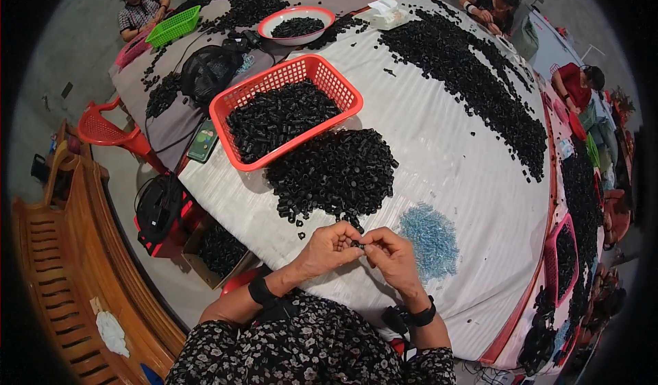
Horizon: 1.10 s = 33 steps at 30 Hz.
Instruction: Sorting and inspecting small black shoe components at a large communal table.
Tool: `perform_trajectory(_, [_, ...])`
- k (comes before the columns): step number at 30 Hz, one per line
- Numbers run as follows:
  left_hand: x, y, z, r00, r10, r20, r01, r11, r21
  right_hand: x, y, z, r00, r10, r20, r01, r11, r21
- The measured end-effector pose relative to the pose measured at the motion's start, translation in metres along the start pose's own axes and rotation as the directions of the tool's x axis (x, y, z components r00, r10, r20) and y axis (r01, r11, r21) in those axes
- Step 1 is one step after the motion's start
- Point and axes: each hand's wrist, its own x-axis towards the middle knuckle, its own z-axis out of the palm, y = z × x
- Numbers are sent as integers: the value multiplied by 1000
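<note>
My left hand [329,248] and my right hand [392,256] meet fingertip to fingertip at the near edge of the white-covered table [452,159]. Between the fingertips they pinch a small black part [359,243], mostly hidden by the fingers. Just beyond the hands lies a heap of small black cylindrical parts [336,172]. To the right of my right hand sits a small pile of pale blue pieces [430,237]. A red plastic basket [284,107] full of the same black parts stands behind the heap.
A long band of black parts [473,76] runs along the table's right side. A white bowl [296,25], black bag [209,69], green basket [173,26] and phone [203,140] lie farther left. Other people sit around the table's far edges. A wooden bench [62,261] stands at left.
</note>
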Motion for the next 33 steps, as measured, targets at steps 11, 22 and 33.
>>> perform_trajectory(11, [-2, -8, -1, 995, -71, -63, 54, 971, -234, 3, 9, -6, 999, 26, -25, -24, 998, 60])
perform_trajectory(22, [-5, -7, -3, 999, -41, -12, 38, 980, -194, 6, 7, -2, 998, 35, -53, -26, 987, 160])
perform_trajectory(33, [-10, -2, -4, 994, -86, 61, 93, 988, -123, -1, -1, 0, 997, -83, 10, 83, 978, -193])
